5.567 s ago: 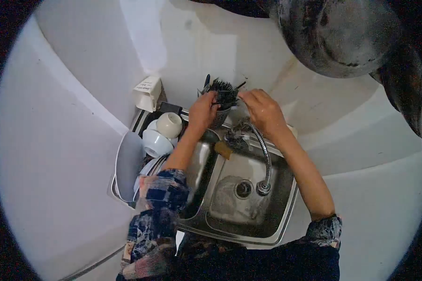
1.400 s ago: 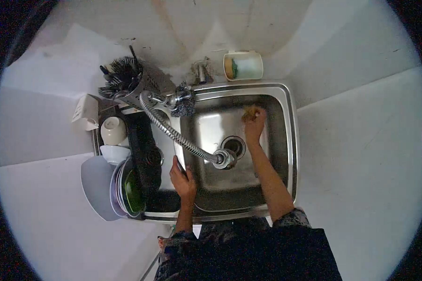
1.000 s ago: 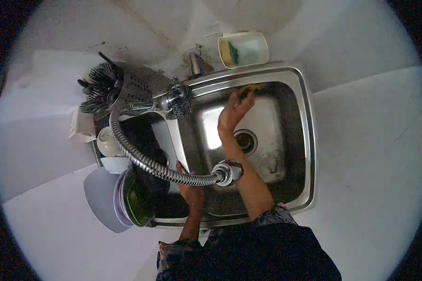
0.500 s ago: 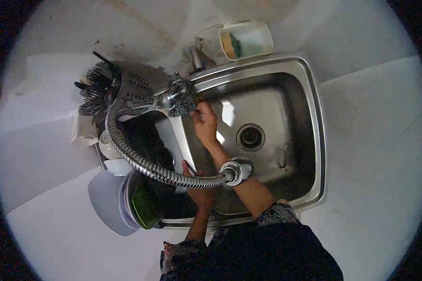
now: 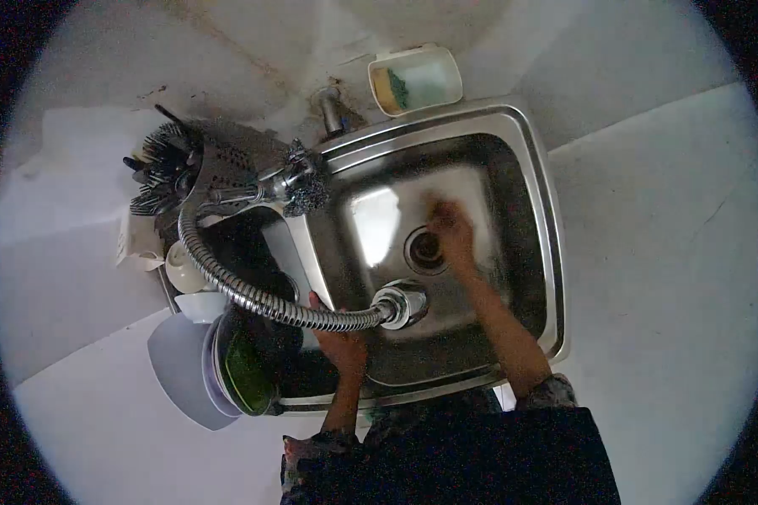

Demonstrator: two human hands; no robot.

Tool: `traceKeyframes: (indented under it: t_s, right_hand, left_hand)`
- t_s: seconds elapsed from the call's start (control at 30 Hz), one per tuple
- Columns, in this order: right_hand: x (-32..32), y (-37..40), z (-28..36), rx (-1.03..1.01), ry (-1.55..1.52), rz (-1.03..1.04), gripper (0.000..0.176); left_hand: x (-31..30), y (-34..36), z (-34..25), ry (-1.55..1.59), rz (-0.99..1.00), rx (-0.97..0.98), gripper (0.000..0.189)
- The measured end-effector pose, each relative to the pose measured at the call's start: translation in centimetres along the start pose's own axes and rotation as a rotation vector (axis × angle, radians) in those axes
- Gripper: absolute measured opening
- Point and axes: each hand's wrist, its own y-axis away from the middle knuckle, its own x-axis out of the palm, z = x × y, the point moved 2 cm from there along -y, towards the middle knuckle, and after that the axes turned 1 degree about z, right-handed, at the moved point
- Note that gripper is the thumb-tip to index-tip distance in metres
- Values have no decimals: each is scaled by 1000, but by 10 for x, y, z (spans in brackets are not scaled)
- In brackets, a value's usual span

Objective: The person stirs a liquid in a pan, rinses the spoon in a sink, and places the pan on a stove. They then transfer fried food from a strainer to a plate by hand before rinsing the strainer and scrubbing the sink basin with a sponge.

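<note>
My right hand hangs over the steel sink basin, just above and right of the round drain. Motion blurs its fingers, so I cannot make out whether anything is in them. Lower down, my left hand lies at the divider between the two basins, one finger stretched up along it. The faucet's flexible metal hose and its spray head pass over and partly hide this hand. I see nothing held in it.
A perforated cutlery holder stands at the left rear, a metal scrubber beside the faucet. Plates, a green dish and a white bowl crowd the left side. A sponge sits in a white tray.
My right hand has moved right, from the divider near the scrubber to over the drain. My left hand stays at the divider. The view has shifted slightly.
</note>
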Motion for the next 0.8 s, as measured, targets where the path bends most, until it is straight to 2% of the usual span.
traceKeyframes:
  t_s: [0.03, 0.1, 0.13, 0.2, 0.3, 0.37, 0.43, 0.5, 0.53, 0.6, 0.63, 0.67, 0.73, 0.77, 0.8]
  right_hand:
    - [-19, -22, -1, -178, -140, -257, 30]
    - [-36, -55, 22, -373, -221, -653, 35]
    - [-30, -62, 37, -370, -222, -655, 35]
    - [2, -68, 64, -197, -181, -701, 37]
    - [37, -78, 61, -216, -239, -776, 35]
    - [69, -70, 56, -397, -254, -677, 36]
    - [112, -51, 61, -365, -156, -635, 37]
    - [136, -27, 73, -353, -112, -445, 38]
    - [145, -19, 76, -349, -115, -443, 38]
    - [167, -8, 66, -545, 50, -322, 40]
    - [171, -5, 58, -547, 50, -322, 40]
    - [177, -2, 50, -520, -52, -168, 40]
    - [172, 9, 41, -480, -192, 167, 44]
    - [165, 21, 31, -502, -132, 248, 47]
    - [157, 33, 19, -527, -70, 327, 49]
  left_hand:
    - [1, 0, 0, 107, -28, -9, 64]
    - [8, 2, 11, 212, -54, -48, 62]
    - [9, 1, 15, 187, -64, -31, 63]
    - [17, 4, 35, 181, -123, 65, 63]
    - [4, 2, 9, 58, -53, -43, 65]
    - [2, -2, -1, 87, -29, -75, 63]
    - [1, 0, -3, 99, -39, -77, 63]
    - [0, -1, 0, 70, -34, -72, 63]
    - [-1, -1, 0, 47, -30, -66, 63]
    - [-1, -1, 0, 5, -22, -50, 63]
    - [0, -1, -1, -13, -19, -42, 63]
    - [3, 0, 7, -12, -22, -43, 63]
    - [10, 3, 20, 89, -127, 269, 62]
    - [6, 3, 14, 93, -130, 268, 62]
    - [2, 1, 3, 62, -85, 126, 61]
